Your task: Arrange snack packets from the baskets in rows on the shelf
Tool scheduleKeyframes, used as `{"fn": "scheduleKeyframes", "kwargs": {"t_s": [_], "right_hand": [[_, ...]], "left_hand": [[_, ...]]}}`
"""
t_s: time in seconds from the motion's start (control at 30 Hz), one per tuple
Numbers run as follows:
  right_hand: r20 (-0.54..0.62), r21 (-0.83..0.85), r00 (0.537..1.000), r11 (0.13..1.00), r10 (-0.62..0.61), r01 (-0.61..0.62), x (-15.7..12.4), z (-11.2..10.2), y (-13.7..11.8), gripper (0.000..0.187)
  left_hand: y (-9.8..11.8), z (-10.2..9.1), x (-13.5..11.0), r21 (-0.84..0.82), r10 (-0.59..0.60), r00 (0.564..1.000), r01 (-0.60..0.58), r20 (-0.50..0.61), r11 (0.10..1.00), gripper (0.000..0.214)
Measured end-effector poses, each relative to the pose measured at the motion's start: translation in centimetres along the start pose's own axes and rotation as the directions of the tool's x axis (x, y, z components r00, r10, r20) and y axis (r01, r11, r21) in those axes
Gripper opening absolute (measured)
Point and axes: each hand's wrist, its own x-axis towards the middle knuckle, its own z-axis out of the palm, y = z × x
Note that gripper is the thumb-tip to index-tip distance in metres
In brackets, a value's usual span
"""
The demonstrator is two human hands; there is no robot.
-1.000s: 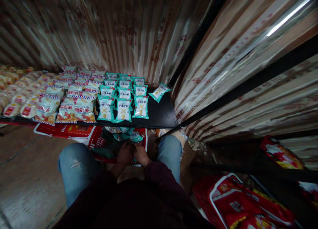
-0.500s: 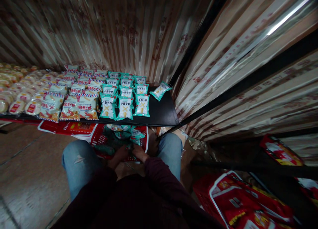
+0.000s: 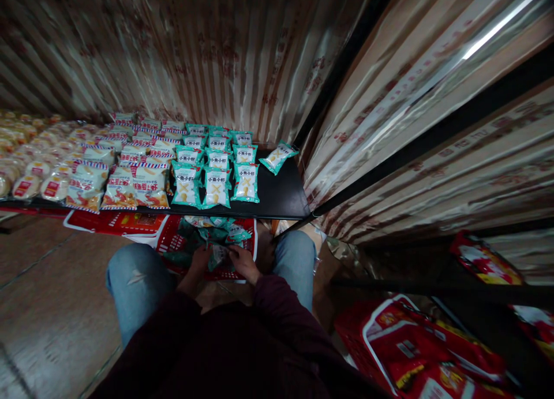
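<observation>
Between my knees is a red basket [image 3: 255,243] holding several teal snack bags [image 3: 237,231]. My left hand [image 3: 201,261] and my right hand [image 3: 242,260] are over its near side, with one teal-and-white snack bag [image 3: 219,256] between them. The fingers of both hands are closed on the bag's two sides. Above the basket, a black shelf [image 3: 281,194] carries rows of upright teal-and-white snack bags [image 3: 217,186]. One more teal bag [image 3: 279,156] lies tilted by itself at the shelf's right end.
Left along the shelf stand red-white-blue snack bags [image 3: 149,185] and round wrapped cakes [image 3: 55,185]. A black post [image 3: 346,197] slants up on the right. At lower right is another red basket [image 3: 367,341] with red packages [image 3: 450,381]. Striped sheeting [image 3: 242,58] hangs behind.
Both hands have risen slightly inside the basket. A teal-and-white bag now shows between them, where before it was hidden in the dark.
</observation>
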Motion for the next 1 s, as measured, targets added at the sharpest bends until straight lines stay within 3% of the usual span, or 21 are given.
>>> {"fn": "scheduleKeyframes", "kwargs": {"t_s": [0.1,0.23,0.4,0.6,0.77,1.0], "right_hand": [[-0.134,0.077,0.989,0.994,-0.061,0.072,0.1,-0.1,0.2,0.028],[-0.237,0.084,0.966,0.989,-0.100,0.123,0.3,-0.3,0.4,0.024],[-0.121,0.266,0.990,0.958,-0.077,0.107,0.3,-1.2,0.4,0.034],[0.022,0.484,0.990,0.868,-0.140,0.112,-0.5,-3.6,-0.3,0.050],[0.168,0.535,0.961,0.839,-0.221,0.100,-1.3,-4.4,-1.0,0.052],[0.062,0.605,0.992,0.795,-0.111,0.051,-1.8,-3.4,-0.7,0.048]], "left_hand": [[1.0,-0.9,0.0,0.019,-0.003,1.000,0.004,-0.025,1.000,0.005],[2.6,-1.8,-0.2,0.003,0.037,0.998,-0.037,0.049,0.999,0.014],[4.7,-2.6,-0.3,-0.044,0.109,0.968,-0.102,0.225,0.994,0.023],[7.0,-2.5,-0.5,-0.148,0.105,0.933,-0.056,0.345,0.987,0.035],[7.7,-2.0,-0.5,-0.197,0.036,0.949,0.028,0.314,0.980,0.052],[7.1,-2.2,-1.4,-0.444,0.086,0.960,0.043,0.267,0.895,0.069]]}}
